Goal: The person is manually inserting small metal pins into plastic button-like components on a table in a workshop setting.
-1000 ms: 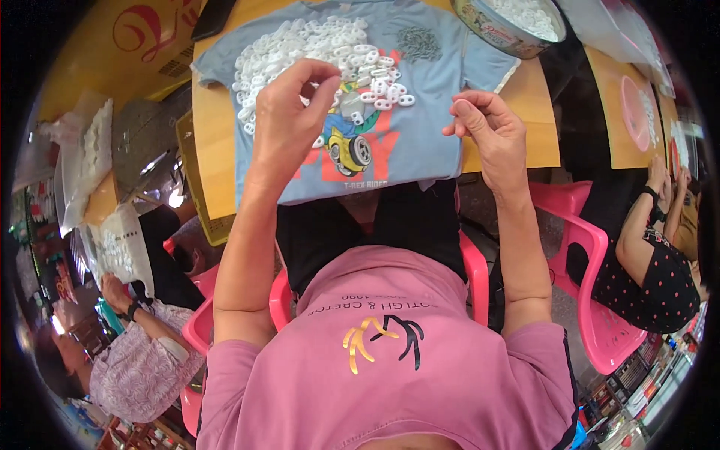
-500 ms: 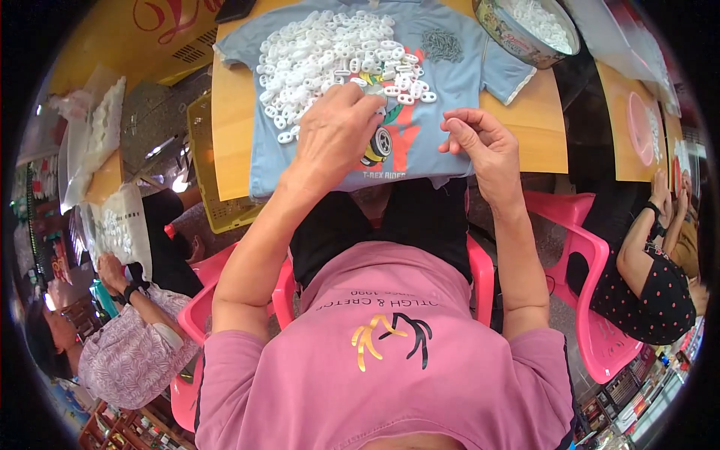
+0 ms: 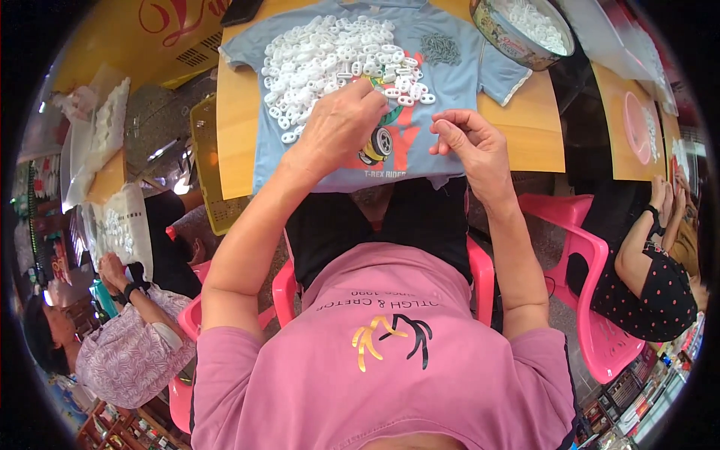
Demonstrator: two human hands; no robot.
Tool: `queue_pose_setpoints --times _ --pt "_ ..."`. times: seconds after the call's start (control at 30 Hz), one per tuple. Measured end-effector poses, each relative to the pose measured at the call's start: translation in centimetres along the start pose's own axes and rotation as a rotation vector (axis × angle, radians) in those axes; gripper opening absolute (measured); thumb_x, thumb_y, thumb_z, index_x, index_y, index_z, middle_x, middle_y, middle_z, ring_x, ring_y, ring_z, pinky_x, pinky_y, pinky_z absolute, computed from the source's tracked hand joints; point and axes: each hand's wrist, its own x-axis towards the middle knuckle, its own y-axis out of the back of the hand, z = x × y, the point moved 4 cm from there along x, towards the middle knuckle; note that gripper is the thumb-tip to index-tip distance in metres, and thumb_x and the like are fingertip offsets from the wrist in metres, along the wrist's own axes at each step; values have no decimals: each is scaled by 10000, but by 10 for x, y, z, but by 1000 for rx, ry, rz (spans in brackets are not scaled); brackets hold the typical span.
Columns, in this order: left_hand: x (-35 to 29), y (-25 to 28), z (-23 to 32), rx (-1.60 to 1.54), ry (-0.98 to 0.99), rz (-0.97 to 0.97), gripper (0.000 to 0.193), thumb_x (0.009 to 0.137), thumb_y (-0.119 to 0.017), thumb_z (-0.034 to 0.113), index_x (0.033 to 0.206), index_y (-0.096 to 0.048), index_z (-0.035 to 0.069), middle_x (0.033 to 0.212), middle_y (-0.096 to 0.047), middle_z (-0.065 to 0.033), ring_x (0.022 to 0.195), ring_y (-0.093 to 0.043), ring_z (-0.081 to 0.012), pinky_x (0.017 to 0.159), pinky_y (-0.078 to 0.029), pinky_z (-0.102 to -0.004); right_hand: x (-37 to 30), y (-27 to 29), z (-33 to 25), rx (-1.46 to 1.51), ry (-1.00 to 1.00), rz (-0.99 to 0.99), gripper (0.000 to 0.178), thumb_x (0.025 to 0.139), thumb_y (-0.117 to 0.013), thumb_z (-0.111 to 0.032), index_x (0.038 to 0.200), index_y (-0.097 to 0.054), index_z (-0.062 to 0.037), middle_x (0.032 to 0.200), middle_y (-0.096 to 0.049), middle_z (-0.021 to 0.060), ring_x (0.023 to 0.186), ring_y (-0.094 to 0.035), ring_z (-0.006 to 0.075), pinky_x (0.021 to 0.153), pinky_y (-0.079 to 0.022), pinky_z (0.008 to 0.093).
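Note:
A heap of small white oval plastic pieces with two holes each point(image 3: 322, 60) covers much of a blue-grey printed T-shirt point(image 3: 292, 169) spread on the table. At the heap's near edge is my left hand point(image 3: 341, 124), its fingers bent and closed; their tips are hidden behind the hand, so what they hold does not show. My right hand point(image 3: 476, 150) hovers over the shirt's lower right, thumb pressed toward curled fingers in a pinch. Anything in that pinch is too small to make out. A little pile of grey metal bits point(image 3: 440, 49) lies right of the heap.
A decorated round tin point(image 3: 517, 49) of white pieces stands at the table's point(image 3: 536, 142) far right corner. A dark phone-like object point(image 3: 241, 11) lies far left. A yellow crate point(image 3: 206, 169) is left of the table. People sit on both sides, near pink chairs point(image 3: 592, 262).
My right hand has shifted slightly left, its fingers still pinched. My left hand has moved slightly right and up at the heap's edge. The view has shifted a little.

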Motion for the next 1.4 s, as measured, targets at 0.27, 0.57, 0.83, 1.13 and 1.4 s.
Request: queue_pose_setpoints --times 0.27,0.57,0.83,1.13,1.4 --pt "2 4 2 -863 544 -16 173 941 -602 163 979 -624 -5 788 -647 -51 623 -582 -132 574 -457 -264 8 -11 -13 22 56 34 194 928 -636 -112 1047 -630 41 903 -650 71 696 -572 84 685 -547 274" --pt "3 18 30 -1174 540 -72 215 906 -654 179 983 -635 -21 777 -616 -7 661 -547 -60 568 -449 -215 18 -38 -45 -406 568 107 121 885 -666 -35 995 -644 11 905 -640 49 734 -588 97 656 -506 246" --pt "2 21 32 -1021 535 -85 202 884 -657 122 997 -629 -44 794 -642 -20 724 -579 -49 611 -475 -210 7 -41 -43 -573 704 132 98 880 -671 -33 963 -644 13 881 -638 53 730 -602 96 617 -492 231" --pt "-11 2 45 -1391 539 193 202 879 -696 118 1008 -633 -25 868 -637 -27 752 -588 -56 647 -467 -190 1 -49 -23 61 271 313 149 935 -635 -119 1013 -627 8 863 -648 33 713 -590 64 648 -492 203" --pt "-22 -25 59 -1364 515 580 150 900 -671 103 1011 -639 7 962 -577 -8 780 -535 -45 639 -440 -197 -5 -55 -8 323 191 350 147 941 -622 -110 1035 -608 2 886 -631 22 741 -581 68 656 -498 209"
